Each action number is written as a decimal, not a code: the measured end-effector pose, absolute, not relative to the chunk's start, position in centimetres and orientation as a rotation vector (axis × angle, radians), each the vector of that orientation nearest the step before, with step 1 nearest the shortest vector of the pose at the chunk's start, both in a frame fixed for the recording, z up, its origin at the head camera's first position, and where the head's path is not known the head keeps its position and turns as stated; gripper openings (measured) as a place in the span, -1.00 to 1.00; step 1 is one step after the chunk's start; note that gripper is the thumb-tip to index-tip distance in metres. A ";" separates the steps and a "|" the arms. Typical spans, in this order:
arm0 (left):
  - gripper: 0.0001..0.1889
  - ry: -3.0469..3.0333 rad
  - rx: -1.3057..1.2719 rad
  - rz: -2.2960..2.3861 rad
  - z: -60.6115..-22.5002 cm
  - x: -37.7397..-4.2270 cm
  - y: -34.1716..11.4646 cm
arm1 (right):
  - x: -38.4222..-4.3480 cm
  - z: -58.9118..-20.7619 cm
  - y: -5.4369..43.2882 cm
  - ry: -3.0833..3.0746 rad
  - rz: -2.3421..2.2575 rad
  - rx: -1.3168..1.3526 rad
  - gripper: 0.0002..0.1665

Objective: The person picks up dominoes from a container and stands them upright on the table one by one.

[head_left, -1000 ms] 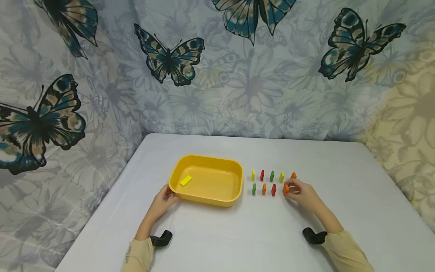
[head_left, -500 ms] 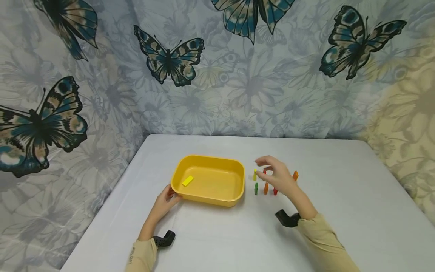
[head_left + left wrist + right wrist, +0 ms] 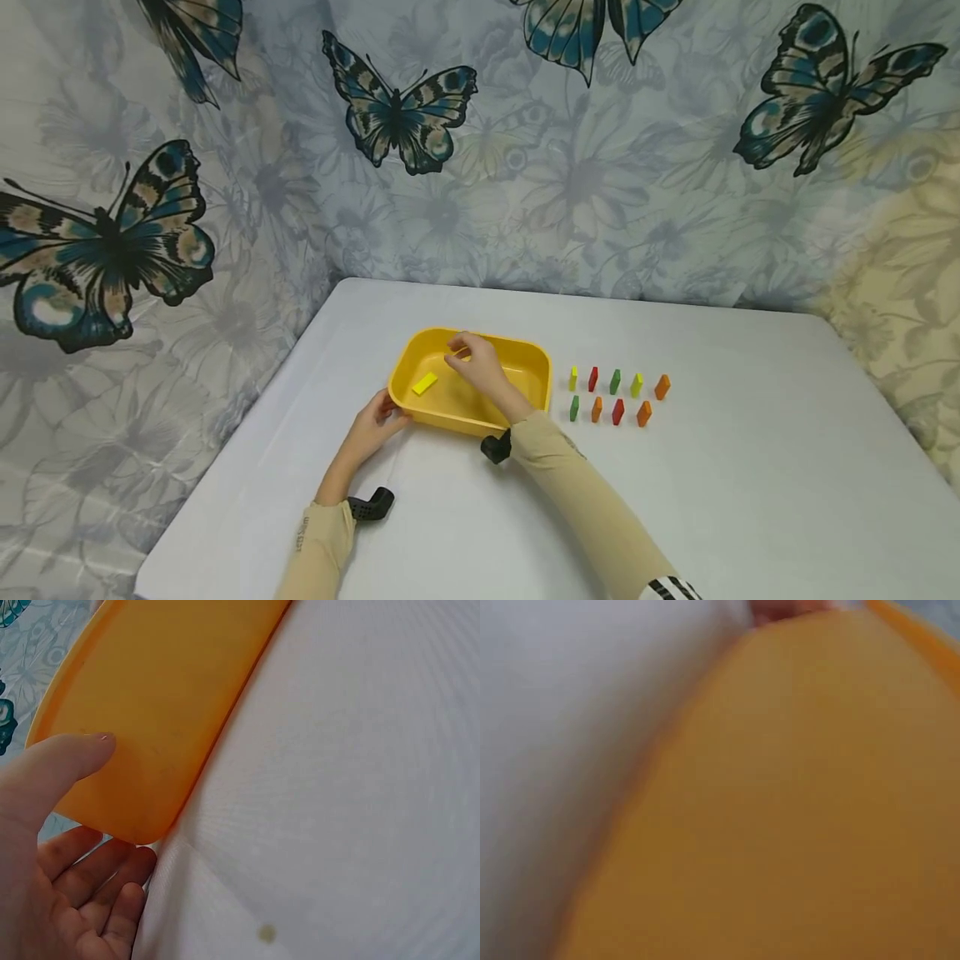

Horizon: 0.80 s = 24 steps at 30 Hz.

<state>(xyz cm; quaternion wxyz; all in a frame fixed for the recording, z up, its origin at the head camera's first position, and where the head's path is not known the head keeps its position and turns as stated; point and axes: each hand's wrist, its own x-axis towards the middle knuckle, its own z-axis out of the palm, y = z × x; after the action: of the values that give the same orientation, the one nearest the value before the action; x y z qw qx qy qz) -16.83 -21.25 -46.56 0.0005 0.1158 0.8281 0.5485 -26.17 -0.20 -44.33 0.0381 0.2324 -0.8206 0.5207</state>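
Observation:
My left hand (image 3: 372,427) holds the near left corner of a yellow plastic tray (image 3: 467,424). In the left wrist view its thumb lies on the tray's outer wall (image 3: 161,697), with the other fingers curled beside the corner. Over the tray's inside hovers my right hand (image 3: 480,364), fingers loosely bent and nothing visible between them. One yellow domino-like block (image 3: 424,383) lies flat in the tray, left of that hand. The right wrist view is blurred and mostly filled by the tray's wall (image 3: 765,795).
Right of the tray, several small blocks stand upright in two rows on the white table (image 3: 750,467). Among them are a red block (image 3: 618,412), a green block (image 3: 574,407) and an orange block (image 3: 644,413). A butterfly-printed cloth (image 3: 585,192) hangs behind.
My right hand has let go of an orange block at the right end of the near row and moved left over the tray. The left hand stays at the tray corner.

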 end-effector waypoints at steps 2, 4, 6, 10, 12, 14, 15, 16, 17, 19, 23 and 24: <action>-0.40 2.602 0.343 1.724 -46.5 -17.1 -21.1 | -26.6 -45.1 -1.0 -2.629 1.445 0.783 -0.75; -0.40 2.601 0.314 1.724 -46.5 -17.0 -21.1 | -26.7 -45.8 -1.5 -2.732 1.314 0.849 -0.76; -0.41 2.598 0.300 1.719 -46.5 -16.7 -21.2 | -26.5 -46.4 -1.9 -2.812 1.181 0.922 -0.72; -0.42 2.608 0.289 1.705 -46.7 -16.2 -21.5 | -26.0 -46.8 -2.2 -2.828 0.920 1.198 -0.62; -0.42 2.609 0.294 1.708 -46.8 -16.2 -21.5 | -25.6 -46.7 -2.1 -2.827 0.772 1.323 -0.62; -0.42 2.615 0.305 1.716 -47.3 -16.4 -21.5 | -25.3 -46.5 -2.0 -2.834 0.644 1.400 -0.65; -0.42 2.613 0.309 1.723 -47.2 -16.5 -21.4 | -25.2 -46.4 -1.9 -2.825 0.584 1.409 -0.68; -0.43 2.615 0.319 1.727 -47.2 -16.5 -21.3 | -25.2 -46.2 -1.8 -2.828 0.521 1.393 -0.71; -0.43 2.617 0.325 1.727 -47.2 -16.6 -21.2 | -25.1 -46.0 -1.8 -2.837 0.473 1.370 -0.73; -0.43 2.620 0.323 1.729 -47.0 -16.6 -21.0 | -25.0 -45.6 -1.8 -2.836 0.340 1.337 -0.75; -0.44 2.616 0.314 1.736 -46.2 -16.6 -20.6 | -24.8 -45.1 -1.9 -2.875 0.114 1.283 -0.77; -0.44 2.614 0.311 1.735 -46.2 -16.5 -20.6 | -24.7 -45.0 -1.8 -2.887 0.081 1.284 -0.83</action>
<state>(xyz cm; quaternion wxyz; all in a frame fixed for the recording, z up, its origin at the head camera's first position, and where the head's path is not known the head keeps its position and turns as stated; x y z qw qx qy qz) -16.54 -20.59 -46.18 -0.0056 0.0986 0.8291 0.5502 -24.72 -1.82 -44.98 -0.0093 0.4061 -0.9134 0.0256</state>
